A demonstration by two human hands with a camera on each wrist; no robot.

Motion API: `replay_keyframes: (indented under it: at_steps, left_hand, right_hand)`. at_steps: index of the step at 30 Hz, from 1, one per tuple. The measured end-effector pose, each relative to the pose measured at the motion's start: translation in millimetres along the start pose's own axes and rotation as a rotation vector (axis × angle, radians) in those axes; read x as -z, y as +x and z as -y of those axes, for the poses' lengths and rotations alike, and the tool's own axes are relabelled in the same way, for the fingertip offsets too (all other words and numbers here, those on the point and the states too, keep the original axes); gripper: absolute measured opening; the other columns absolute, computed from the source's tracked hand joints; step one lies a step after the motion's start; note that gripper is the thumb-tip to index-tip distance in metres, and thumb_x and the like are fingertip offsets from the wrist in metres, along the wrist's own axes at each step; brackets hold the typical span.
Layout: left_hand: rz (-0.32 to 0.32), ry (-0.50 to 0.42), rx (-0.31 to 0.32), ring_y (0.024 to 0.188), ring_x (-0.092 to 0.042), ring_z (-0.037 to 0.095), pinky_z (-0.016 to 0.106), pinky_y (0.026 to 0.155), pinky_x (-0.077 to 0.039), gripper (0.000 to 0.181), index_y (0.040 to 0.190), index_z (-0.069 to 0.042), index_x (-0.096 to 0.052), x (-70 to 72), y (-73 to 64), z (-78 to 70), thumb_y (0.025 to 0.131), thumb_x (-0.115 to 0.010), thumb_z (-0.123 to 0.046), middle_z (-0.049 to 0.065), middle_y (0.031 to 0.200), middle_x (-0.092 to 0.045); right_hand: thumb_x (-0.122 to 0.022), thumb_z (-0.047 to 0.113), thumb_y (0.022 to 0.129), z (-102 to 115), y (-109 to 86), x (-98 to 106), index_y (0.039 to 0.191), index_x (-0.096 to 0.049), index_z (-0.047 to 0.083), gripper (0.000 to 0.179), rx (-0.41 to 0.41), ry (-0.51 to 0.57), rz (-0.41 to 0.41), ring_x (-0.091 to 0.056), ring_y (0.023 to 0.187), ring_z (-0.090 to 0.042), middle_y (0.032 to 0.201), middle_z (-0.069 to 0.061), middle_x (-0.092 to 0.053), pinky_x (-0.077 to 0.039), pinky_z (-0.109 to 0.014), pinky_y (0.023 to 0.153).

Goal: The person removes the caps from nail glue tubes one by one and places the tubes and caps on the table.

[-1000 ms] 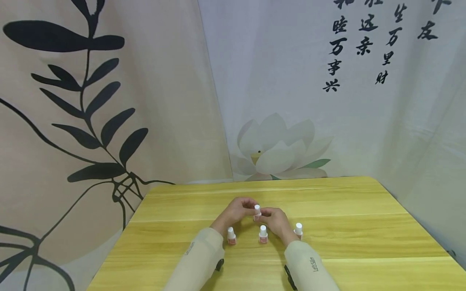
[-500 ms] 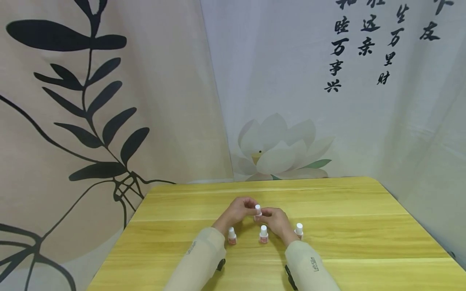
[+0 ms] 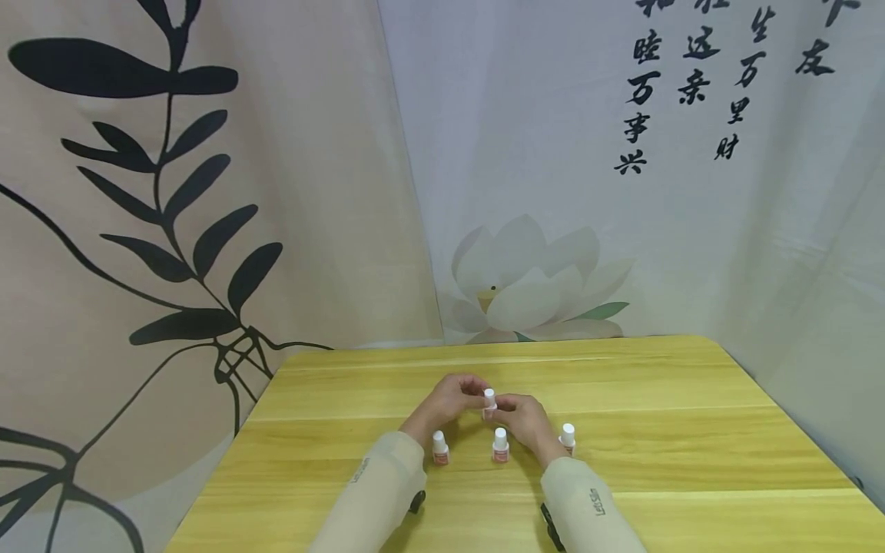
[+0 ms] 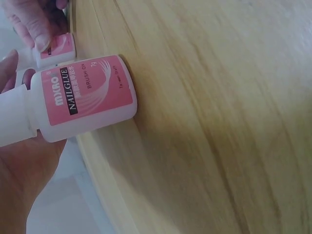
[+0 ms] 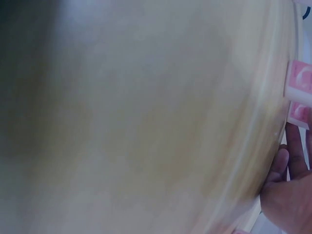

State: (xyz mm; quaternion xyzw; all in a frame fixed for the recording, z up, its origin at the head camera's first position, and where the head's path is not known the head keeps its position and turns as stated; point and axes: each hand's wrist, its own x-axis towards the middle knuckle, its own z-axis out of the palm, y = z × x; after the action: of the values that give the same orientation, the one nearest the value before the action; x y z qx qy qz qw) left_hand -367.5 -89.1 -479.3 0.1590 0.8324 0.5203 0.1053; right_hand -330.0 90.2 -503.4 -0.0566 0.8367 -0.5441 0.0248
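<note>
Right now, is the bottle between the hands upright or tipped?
Upright: in the head view, the bottle has its white cap at the top, its partly covered body directly below.

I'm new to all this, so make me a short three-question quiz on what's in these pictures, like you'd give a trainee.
1. How many white-capped bottles show in the head view?
2. Fill in the blank: in the left wrist view, the near bottle reads "MXRO ____".
3. Which one is between the left hand and the right hand?
A) the front left bottle
B) the front right bottle
C) the back bottle

Key: 1. Four. 2. NAILGLUE. 3. C.
</note>
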Motion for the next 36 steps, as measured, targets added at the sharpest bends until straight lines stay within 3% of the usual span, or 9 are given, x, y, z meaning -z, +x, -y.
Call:
replay_keyframes:
  at_steps: [13, 25, 36]
  left_hand:
    - [-0.007, -0.009, 0.014, 0.095, -0.059, 0.017, 0.044, 0.094, -0.046, 0.019, 0.101, -0.012, -0.069, -2.4, 0.7, 2.1, 0.087, -0.078, -0.019, -0.001, 0.097, -0.065]
    - [0.011, -0.001, -0.01, 0.095, -0.059, 0.017, 0.043, 0.092, -0.047, 0.022, 0.108, -0.01, -0.07, -0.9, -1.5, -2.4, 0.088, -0.077, -0.017, 0.0, 0.097, -0.066]
    - [-0.006, 0.0, 0.019, 0.094, -0.059, 0.017, 0.043, 0.092, -0.047, 0.017, 0.102, -0.013, -0.07, -3.5, 0.0, -1.0, 0.088, -0.077, -0.019, -0.002, 0.096, -0.066]
  right_hand:
    - [-0.074, 0.021, 0.091, 1.5, -1.6, -0.6, 0.107, -0.076, 0.011, 0.019, -0.009, 0.001, 0.012, -0.061, 0.113, -0.031, 0.109, -0.004, -0.072, -0.043, -0.054, 0.099]
    - [-0.073, 0.019, 0.091, 0.7, -1.4, 0.2, 0.108, -0.075, 0.01, 0.019, 0.006, -0.007, 0.012, -0.06, 0.114, -0.033, 0.111, -0.005, -0.072, -0.043, -0.056, 0.099]
    - [-0.073, 0.022, 0.091, -0.8, -1.4, 0.9, 0.109, -0.075, 0.011, 0.021, 0.002, -0.013, 0.015, -0.06, 0.113, -0.033, 0.113, -0.006, -0.071, -0.044, -0.055, 0.098]
